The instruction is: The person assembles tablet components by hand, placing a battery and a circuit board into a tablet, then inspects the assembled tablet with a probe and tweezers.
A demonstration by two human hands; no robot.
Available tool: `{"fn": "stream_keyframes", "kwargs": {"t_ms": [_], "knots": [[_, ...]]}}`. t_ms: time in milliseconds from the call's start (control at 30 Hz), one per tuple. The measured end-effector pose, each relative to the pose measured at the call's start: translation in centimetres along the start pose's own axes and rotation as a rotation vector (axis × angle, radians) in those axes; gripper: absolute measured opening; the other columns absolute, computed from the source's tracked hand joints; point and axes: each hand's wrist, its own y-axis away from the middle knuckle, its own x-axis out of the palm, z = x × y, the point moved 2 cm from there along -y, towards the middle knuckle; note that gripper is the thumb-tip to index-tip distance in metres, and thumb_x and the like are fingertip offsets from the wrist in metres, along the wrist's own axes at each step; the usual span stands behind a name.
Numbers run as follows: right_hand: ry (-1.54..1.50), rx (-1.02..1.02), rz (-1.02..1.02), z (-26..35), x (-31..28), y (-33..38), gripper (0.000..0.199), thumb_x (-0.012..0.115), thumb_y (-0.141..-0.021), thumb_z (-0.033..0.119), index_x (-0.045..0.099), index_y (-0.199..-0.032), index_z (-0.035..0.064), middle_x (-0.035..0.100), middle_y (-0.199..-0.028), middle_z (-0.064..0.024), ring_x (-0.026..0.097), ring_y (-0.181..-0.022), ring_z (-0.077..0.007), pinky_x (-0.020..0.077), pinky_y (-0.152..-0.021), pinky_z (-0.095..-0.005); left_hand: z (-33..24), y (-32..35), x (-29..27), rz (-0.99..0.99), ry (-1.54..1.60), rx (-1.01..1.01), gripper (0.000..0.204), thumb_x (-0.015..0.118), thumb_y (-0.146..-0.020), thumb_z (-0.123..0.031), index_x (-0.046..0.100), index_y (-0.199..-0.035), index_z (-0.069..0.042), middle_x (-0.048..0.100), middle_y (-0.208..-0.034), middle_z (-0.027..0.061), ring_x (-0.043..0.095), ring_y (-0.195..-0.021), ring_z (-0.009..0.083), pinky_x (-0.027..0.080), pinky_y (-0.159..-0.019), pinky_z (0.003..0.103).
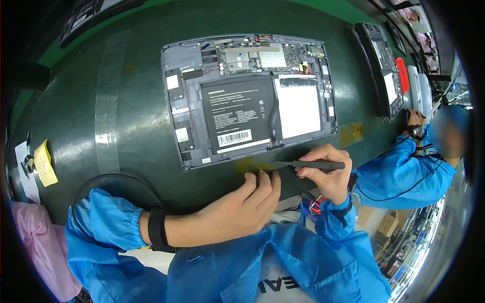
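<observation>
A tablet-like device with its cover off [189,156] lies on the green table, showing a black battery [237,113], a white panel [299,108] and a circuit board along its far edge. Dark tweezers [323,164] are held in my right hand [328,174], pinched between thumb and fingers just off the device's near right edge. Their tip points left, above the table. My left hand [237,212] is by the table's near edge, fingers bent and slightly apart, near a yellow tape patch [252,165]. I see nothing in it; its thumb is hidden.
At the right lies another opened device [381,70] beside a red object [402,76]. A co-worker in blue [404,177] works there. Clear tape [107,101] crosses the table at left, with a yellow note [45,164] farther left. A black cable [121,177] loops near my left sleeve.
</observation>
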Motion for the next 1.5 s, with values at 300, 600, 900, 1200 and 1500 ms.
{"fn": "stream_keyframes", "kwargs": {"t_ms": [300, 600, 900, 1200, 1500], "knots": [[0.115, -0.145, 0.111, 1.7, 1.1, -0.8, 0.023, 0.086, -0.079, 0.002, 0.073, -0.098, -0.0021, 0.076, -0.084, -0.0106, 0.071, -0.07, -0.0167, 0.0538, -0.066, -0.0258, 0.2, -0.4, 0.8, 0.004, -0.014, 0.039, 0.039, 0.054, -0.092, -0.027, 0.07, -0.112, 0.003, 0.068, -0.121, 0.0164, 0.063, -0.112, 0.0314, 0.05, -0.102, 0.042], [-0.018, -0.402, -0.067, 2.7, -0.9, 0.1, 0.03, 0.09, -0.077, 0.003, 0.068, -0.096, -0.0038, 0.074, -0.081, -0.0176, 0.072, -0.068, -0.0235, 0.0559, -0.061, -0.0321, 0.7, -0.4, 0.8, -0.029, 0.025, 0.042, 0.037, 0.056, -0.091, -0.026, 0.07, -0.11, 0.001, 0.067, -0.12, 0.0147, 0.062, -0.11, 0.0289, 0.05, -0.098, 0.041], [0.061, -0.442, -0.098, -0.3, -3.7, -6.2, 0.032, 0.091, -0.074, 0.017, 0.075, -0.096, -0.0009, 0.076, -0.091, -0.0135, 0.07, -0.09, -0.0255, 0.0488, -0.097, -0.0452, 8.5, -1.5, -2.0, -0.126, 0.163, -0.235, 0.056, 0.075, -0.08, -0.044, 0.07, -0.121, -0.006, 0.06, -0.118, 0.0084, 0.057, -0.103, 0.0258, 0.046, -0.088, 0.038], [0.211, -0.422, -0.081, -0.4, -2.9, -7.0, 0.03, 0.091, -0.072, 0.021, 0.079, -0.093, 0.0038, 0.077, -0.096, -0.01, 0.07, -0.099, -0.0229, 0.0361, -0.115, -0.0519, 10.3, -1.1, -0.4, -0.088, 0.219, -0.139, 0.061, 0.075, -0.081, -0.053, 0.07, -0.122, -0.008, 0.062, -0.124, 0.0067, 0.056, -0.105, 0.0245, 0.045, -0.089, 0.038], [0.241, -0.376, -0.09, -0.3, -2.9, -6.0, 0.026, 0.089, -0.075, 0.014, 0.077, -0.094, 0.0023, 0.076, -0.094, -0.0085, 0.069, -0.097, -0.0229, 0.0412, -0.11, -0.0482, 10.2, -0.9, 0.0, -0.09, 0.245, -0.104, 0.059, 0.073, -0.084, -0.049, 0.069, -0.12, -0.004, 0.061, -0.136, 0.0068, 0.057, -0.104, 0.0235, 0.046, -0.089, 0.038]]}}
